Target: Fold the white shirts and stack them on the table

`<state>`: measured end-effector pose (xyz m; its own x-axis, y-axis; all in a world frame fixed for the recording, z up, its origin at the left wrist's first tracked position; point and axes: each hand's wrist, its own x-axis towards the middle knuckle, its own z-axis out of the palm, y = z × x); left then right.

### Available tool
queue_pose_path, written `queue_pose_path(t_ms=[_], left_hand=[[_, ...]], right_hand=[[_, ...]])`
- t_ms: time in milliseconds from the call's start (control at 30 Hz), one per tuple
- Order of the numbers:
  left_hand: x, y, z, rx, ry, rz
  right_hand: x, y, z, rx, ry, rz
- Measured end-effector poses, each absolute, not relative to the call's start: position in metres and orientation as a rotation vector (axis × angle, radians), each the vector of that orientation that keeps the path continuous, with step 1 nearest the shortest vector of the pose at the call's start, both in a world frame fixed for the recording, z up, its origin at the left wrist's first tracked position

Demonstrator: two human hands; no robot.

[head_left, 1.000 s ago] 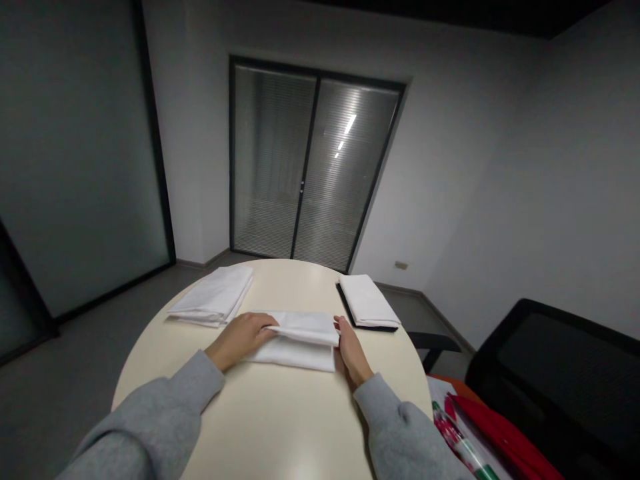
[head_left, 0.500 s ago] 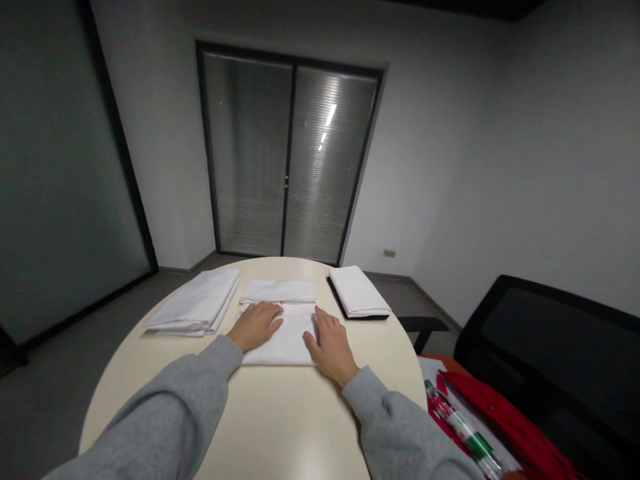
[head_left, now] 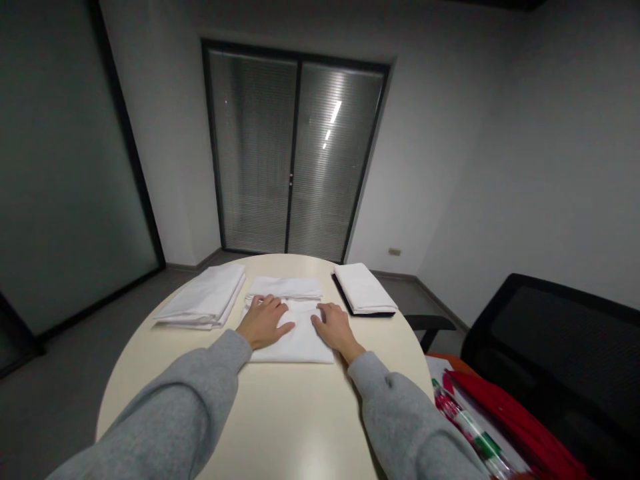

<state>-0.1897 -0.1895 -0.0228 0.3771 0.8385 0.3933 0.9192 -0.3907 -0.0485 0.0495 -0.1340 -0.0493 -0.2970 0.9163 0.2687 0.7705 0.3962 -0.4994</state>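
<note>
A white folded cloth [head_left: 303, 343] lies on the round table in front of me, with a folded white strip [head_left: 285, 288] along its far end. Whether the strip belongs to the same cloth, I cannot tell. On the cloth's left side rests my left hand [head_left: 265, 322], fingers bent at the tips near the strip and thumb apart. My right hand [head_left: 336, 328] touches the right side, its fingers slightly curled and thumb pointing inward. Both hands look open; their fingertips are partly hidden.
On the round cream table [head_left: 280, 413], a stack of folded white cloths [head_left: 203, 297] lies at left. Another folded white cloth [head_left: 364, 288] sits on a black flat item [head_left: 345, 293] at right. A black chair [head_left: 550, 360] beside it carries a red bag [head_left: 520, 417] and a bottle [head_left: 475, 433].
My fingers have bent more, the right ones having been stretched forward before. Both hands stay on the cloth. The whole view has shifted slightly.
</note>
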Motion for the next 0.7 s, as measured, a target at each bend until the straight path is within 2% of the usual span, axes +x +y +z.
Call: queue_pose_path(t_ms=[167, 300, 500, 600, 700], left_hand=[[-0.188, -0.207, 0.016, -2.390, -1.407, -0.333], [-0.176, -0.251, 0.048, -2.336, -1.313, -0.315], [-0.173, -0.344, 0.035, -2.399, -1.179, -0.339], [-0.189, -0.380, 0.027, -2.662, -1.094, -0.431], [-0.208, -0.394, 0.035, -2.913, -1.204, -0.596]], right_hand=[[0.061, -0.142, -0.040, -1.263, -2.134, 0.487], [0.072, -0.168, -0.012, -1.027, -2.136, 0.544], [0.096, -0.255, 0.031, -0.637, -2.112, 0.750], [0.107, -0.293, 0.019, -0.491, -2.343, 0.728], [0.114, -0.311, -0.022, -0.352, -2.654, 0.509]])
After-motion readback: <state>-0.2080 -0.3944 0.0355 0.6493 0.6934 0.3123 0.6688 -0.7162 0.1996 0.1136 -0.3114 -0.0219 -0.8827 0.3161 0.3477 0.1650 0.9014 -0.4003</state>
